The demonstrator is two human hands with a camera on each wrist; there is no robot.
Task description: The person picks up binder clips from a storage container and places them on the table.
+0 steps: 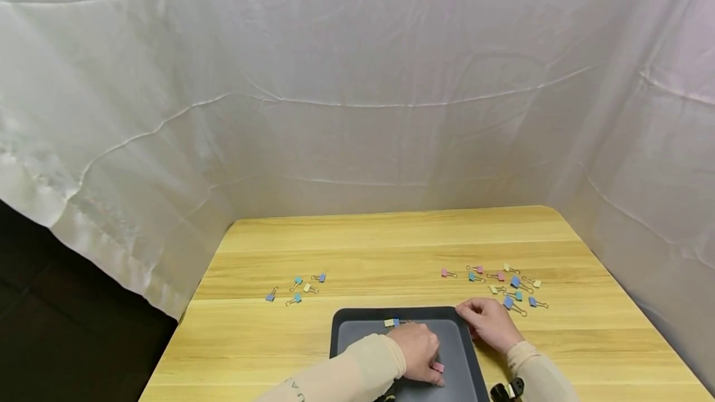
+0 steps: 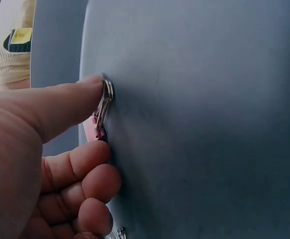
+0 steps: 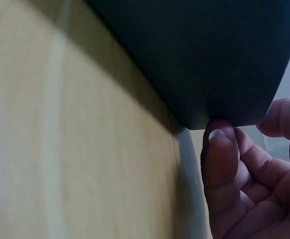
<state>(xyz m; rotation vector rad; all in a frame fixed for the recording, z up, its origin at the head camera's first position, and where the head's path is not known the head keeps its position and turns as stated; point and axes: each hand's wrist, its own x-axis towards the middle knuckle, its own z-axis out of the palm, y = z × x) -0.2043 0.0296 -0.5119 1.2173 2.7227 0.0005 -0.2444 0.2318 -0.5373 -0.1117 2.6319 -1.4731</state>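
My left hand (image 1: 419,352) reaches into the dark grey tray (image 1: 460,361) and pinches a pink binder clip (image 1: 438,367) low over its floor. In the left wrist view, the thumb touches the clip's wire handles (image 2: 105,102), while a curled finger meets its pink body (image 2: 94,130). A pale yellow binder clip (image 1: 389,323) and a blue one (image 1: 396,322) lie inside the tray near its far wall, partly hidden by the left hand. At the tray's far right corner, my right hand (image 1: 493,322) grips the rim between thumb and fingers.
On the wooden table (image 1: 251,352), several blue, teal and yellow binder clips (image 1: 297,280) lie left of the tray. Another scattered group, with pink ones too, (image 1: 499,276) lies beyond the right hand. Grey cloth (image 1: 357,141) hangs behind and at both sides.
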